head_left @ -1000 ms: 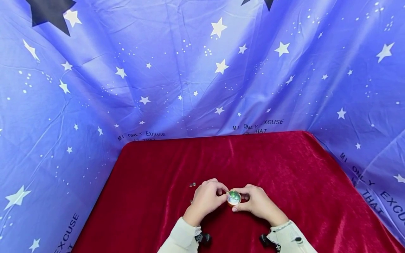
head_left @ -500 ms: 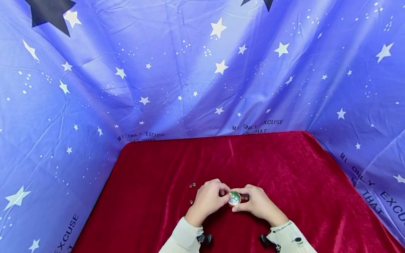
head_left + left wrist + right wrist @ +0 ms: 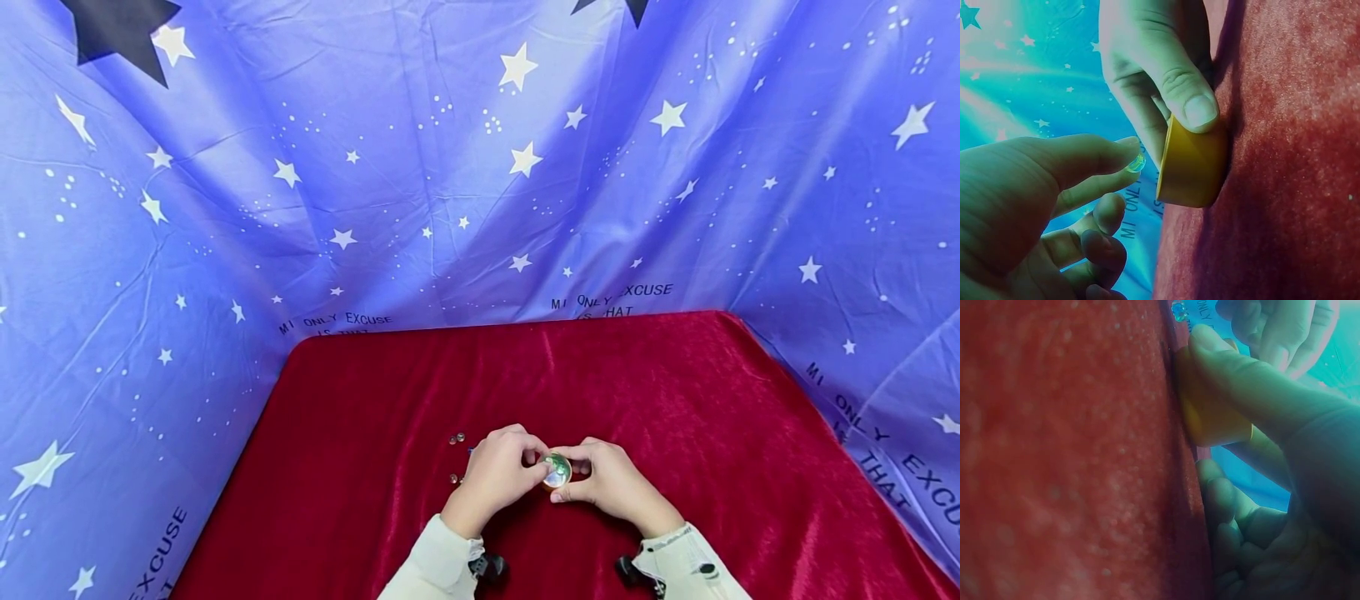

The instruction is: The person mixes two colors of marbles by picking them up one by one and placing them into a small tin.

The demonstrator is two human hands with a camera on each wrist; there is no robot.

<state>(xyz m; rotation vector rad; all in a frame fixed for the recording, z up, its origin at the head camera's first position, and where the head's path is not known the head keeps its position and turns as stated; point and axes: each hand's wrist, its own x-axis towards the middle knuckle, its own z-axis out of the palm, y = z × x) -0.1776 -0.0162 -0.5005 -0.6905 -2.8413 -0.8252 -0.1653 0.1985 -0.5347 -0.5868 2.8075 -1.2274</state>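
Note:
My right hand [image 3: 611, 479] grips a small yellow cup [image 3: 1191, 165] by its sides, thumb on the near wall, just on the red cloth. From above, the cup's inside [image 3: 557, 471] looks shiny, with green and pale reflections; what lies in it cannot be made out. Thumb and forefinger of my left hand [image 3: 1029, 200] pinch a tiny clear bead [image 3: 1137, 164] close to the cup's rim, its other fingers loosely curled. In the head view the left hand [image 3: 498, 471] hides this bead.
Several small clear beads [image 3: 457, 438] lie on the red velvet cloth [image 3: 360, 467] left of the left hand, some partly behind it. One glassy bead [image 3: 1179, 311] shows beyond the cup in the right wrist view. A blue star-printed curtain [image 3: 420, 167] surrounds the table.
My left hand has shifted slightly right, its fingertips closer over the cup, uncovering more of the beads on its left. The right hand and cup have barely moved.

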